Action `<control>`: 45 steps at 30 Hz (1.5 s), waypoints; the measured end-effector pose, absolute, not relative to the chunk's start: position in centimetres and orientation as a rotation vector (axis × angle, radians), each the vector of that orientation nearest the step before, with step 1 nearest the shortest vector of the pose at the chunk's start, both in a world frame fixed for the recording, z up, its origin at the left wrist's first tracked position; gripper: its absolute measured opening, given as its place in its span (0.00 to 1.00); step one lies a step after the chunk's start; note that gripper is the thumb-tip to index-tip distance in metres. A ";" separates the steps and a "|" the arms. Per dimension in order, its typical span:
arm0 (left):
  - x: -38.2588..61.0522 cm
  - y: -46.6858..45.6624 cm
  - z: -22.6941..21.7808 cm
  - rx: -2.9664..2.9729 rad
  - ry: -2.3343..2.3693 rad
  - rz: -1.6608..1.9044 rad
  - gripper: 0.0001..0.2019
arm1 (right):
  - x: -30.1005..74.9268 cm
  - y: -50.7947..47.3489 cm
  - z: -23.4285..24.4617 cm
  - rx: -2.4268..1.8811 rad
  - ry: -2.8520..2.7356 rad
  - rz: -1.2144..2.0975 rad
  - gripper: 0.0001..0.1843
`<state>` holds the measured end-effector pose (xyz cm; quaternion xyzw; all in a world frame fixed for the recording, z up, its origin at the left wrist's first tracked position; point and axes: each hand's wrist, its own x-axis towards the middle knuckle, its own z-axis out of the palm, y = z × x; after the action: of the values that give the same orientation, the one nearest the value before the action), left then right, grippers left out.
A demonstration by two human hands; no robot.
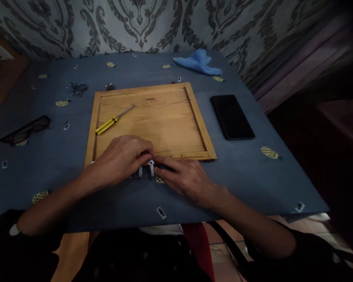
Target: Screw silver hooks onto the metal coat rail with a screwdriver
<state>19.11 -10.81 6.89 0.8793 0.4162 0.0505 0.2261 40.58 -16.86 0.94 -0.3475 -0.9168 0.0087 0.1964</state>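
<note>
A framed wooden panel point(153, 121) lies flat in front of me. At its near edge is a small metal fitting point(151, 167) with a round hole and arms that hang past the edge; it looks like a hinge. My left hand point(125, 156) has its fingertips pinched together just above the fitting, and whatever is between them is too small to make out. From the other side, my right hand point(188, 178) closes its fingers at the fitting, holding it against the edge. A screwdriver point(108, 124) with a yellow handle rests on the panel, beyond my left hand.
The table has a blue patterned cloth point(247, 188). Right of the panel is a black phone point(233, 117); a blue rag point(198, 62) lies at the back. Eyeglasses point(26, 130) and small dark metal parts point(78, 89) sit on the left. A patterned wall point(141, 23) stands behind.
</note>
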 end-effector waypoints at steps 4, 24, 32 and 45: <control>19.1 -10.8 6.9 2.421 1.144 0.143 0.07 | 40.6 -16.9 0.9 -0.969 -2.563 0.017 0.15; 12.5 -6.9 8.5 2.373 1.692 0.414 0.15 | 40.9 -16.8 0.0 -0.903 -2.504 0.006 0.14; 11.3 -6.4 5.3 2.406 1.797 0.354 0.14 | 40.9 -16.8 0.1 -0.904 -2.512 0.022 0.15; 11.2 -6.8 7.6 2.255 1.808 0.884 0.10 | 40.9 -16.7 -0.3 -0.907 -2.513 0.041 0.15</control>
<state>11.16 -6.80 7.57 0.7448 0.5971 0.2920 0.0598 40.88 -16.68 -0.25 -0.3302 -0.9146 0.0148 0.2327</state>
